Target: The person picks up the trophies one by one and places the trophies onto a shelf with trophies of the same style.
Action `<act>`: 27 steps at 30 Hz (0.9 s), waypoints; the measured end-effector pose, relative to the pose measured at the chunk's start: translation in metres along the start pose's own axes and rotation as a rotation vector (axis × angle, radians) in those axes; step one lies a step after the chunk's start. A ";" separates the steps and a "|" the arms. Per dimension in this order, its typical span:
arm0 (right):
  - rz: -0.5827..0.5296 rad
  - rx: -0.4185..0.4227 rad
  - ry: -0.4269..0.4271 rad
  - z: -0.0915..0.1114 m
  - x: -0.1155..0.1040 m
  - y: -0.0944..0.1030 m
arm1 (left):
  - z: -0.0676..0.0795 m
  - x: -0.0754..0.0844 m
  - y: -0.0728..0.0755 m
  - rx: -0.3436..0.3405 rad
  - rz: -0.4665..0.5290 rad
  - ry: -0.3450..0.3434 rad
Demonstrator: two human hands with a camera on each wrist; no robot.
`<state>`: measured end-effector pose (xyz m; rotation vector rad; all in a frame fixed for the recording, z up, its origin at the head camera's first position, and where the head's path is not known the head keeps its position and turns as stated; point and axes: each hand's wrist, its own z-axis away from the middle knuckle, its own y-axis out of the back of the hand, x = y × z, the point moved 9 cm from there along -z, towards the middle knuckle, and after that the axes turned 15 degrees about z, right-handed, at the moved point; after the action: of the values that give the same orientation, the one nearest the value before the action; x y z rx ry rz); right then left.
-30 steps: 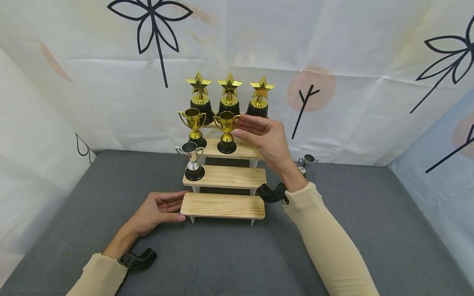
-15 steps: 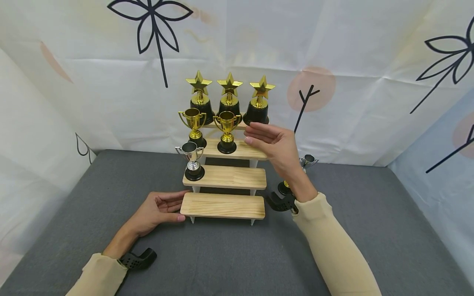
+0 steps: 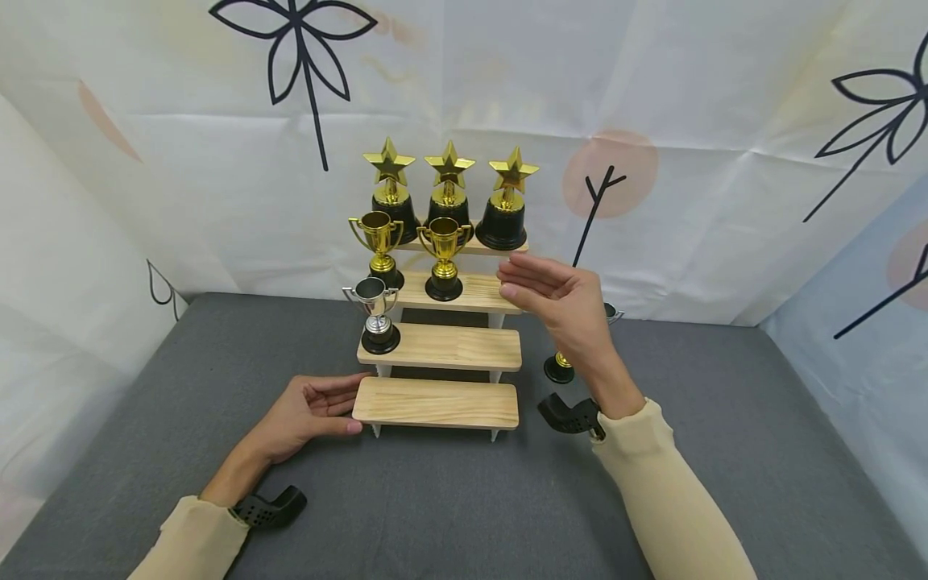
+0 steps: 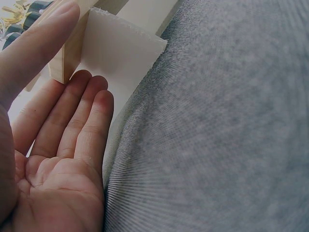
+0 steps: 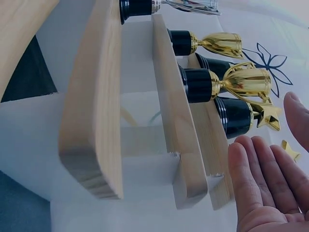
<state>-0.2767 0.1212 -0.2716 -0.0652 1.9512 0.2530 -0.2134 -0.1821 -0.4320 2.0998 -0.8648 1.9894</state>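
Observation:
A four-step wooden display stand (image 3: 438,403) stands on the grey table. My left hand (image 3: 312,415) has its fingers nearly straight, with fingertips at the left end of the lowest step; in the left wrist view the fingers (image 4: 72,118) reach the board's end and white support. My right hand (image 3: 558,302) is empty, fingers straight, just off the right end of the second step from the top. On that step stand two gold cup trophies (image 3: 378,242), the right gold cup (image 3: 444,250) nearest that hand. A silver cup trophy (image 3: 376,314) stands at the left of the step below.
Three gold star trophies (image 3: 449,193) with black bases line the top step. Behind my right forearm, partly hidden, are a black trophy base (image 3: 558,369) with gold above it and a silver cup rim (image 3: 613,313). A white printed cloth (image 3: 725,225) hangs behind the table.
My right hand has drawn back from the right gold cup, moving right and down. The trophy base behind that forearm has come into sight. My left hand stays in place.

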 end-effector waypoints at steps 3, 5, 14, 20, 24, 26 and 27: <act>0.016 0.003 0.001 0.004 0.000 0.003 | 0.000 0.000 0.000 0.001 0.000 0.000; 0.023 0.008 0.000 0.007 0.002 0.006 | 0.000 0.000 0.001 0.001 0.001 0.001; 0.028 0.033 -0.005 0.018 0.007 0.018 | 0.001 -0.001 0.001 -0.006 0.006 -0.003; 0.028 0.055 -0.018 0.025 0.013 0.029 | 0.001 -0.001 0.001 -0.005 0.001 -0.005; 0.050 0.067 -0.016 0.029 0.016 0.037 | 0.001 -0.001 0.001 0.001 -0.007 -0.003; 0.061 0.072 -0.013 0.032 0.017 0.040 | 0.001 0.000 0.001 0.002 -0.011 -0.002; 0.064 0.074 -0.013 0.033 0.018 0.042 | 0.001 0.000 0.001 0.003 -0.012 -0.001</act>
<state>-0.2609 0.1701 -0.2939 0.0471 1.9501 0.2222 -0.2135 -0.1833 -0.4327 2.1024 -0.8473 1.9855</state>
